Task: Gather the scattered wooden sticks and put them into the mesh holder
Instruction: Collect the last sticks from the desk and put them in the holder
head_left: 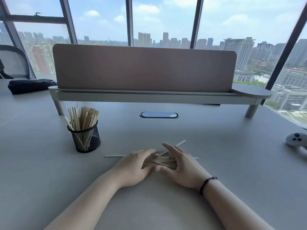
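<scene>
Flat, pale wooden sticks (163, 161) bunched on the smooth grey surface (216, 163), cupped between left hand (136, 166) and right hand (181, 166), fingers curled loosely around the bundle, thumbs nearly touching. A few strays poking out flat on either side. Further left and back, black wire mesh holder (86, 138), cylindrical, upright, already packed with sticks. Behind, a pinkish felt-like divider panel (144, 68); far right, a white game controller (297, 141); thin black bracelet (207, 184) on right wrist.
</scene>
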Available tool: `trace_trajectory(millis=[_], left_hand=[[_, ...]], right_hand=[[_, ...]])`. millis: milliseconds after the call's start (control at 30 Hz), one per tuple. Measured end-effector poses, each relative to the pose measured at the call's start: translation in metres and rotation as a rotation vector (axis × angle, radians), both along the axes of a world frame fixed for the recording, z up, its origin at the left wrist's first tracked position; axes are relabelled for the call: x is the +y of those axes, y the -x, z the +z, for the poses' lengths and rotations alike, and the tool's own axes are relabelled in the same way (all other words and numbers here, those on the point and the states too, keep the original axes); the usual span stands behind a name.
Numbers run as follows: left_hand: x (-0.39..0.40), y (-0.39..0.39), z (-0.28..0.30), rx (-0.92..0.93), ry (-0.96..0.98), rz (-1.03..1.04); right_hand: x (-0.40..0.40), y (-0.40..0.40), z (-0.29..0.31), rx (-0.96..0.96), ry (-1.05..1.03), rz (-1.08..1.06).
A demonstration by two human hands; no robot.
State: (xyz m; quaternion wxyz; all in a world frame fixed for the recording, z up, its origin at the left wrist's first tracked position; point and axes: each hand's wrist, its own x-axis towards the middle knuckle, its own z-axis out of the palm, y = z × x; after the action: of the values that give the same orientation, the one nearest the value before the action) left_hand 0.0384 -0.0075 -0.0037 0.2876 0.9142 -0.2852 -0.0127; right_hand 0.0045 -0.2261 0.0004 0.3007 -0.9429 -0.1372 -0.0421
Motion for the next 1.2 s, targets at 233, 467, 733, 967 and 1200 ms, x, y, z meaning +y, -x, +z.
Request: trace_trajectory(millis=[233,467,733,967,1200], left_hand=[[0.015,0.002,0.001,-0.129,-0.106,0.085],[0.042,-0.003,-0.002,-0.047,-0.292,0.298],[0.037,-0.001,-0.002,-0.013,-0.247,0.310],[0.024,0.003,-0.004,-0.045,-0.207,0.261],[0.021,0.005,-0.004,-0.040,-0.276,0.259]], right_hand=[[-0.020,-0.019,-0.006,-0.111,0.059,-0.204],[-0.021,-0.020,-0.008,-0.027,0.258,-0.288],[-0.020,-0.009,-0.008,0.054,0.036,-0.261],[0.006,-0.004,-0.006,0.049,0.087,-0.151],[0.003,-0.001,-0.005,0.020,0.111,-0.135]])
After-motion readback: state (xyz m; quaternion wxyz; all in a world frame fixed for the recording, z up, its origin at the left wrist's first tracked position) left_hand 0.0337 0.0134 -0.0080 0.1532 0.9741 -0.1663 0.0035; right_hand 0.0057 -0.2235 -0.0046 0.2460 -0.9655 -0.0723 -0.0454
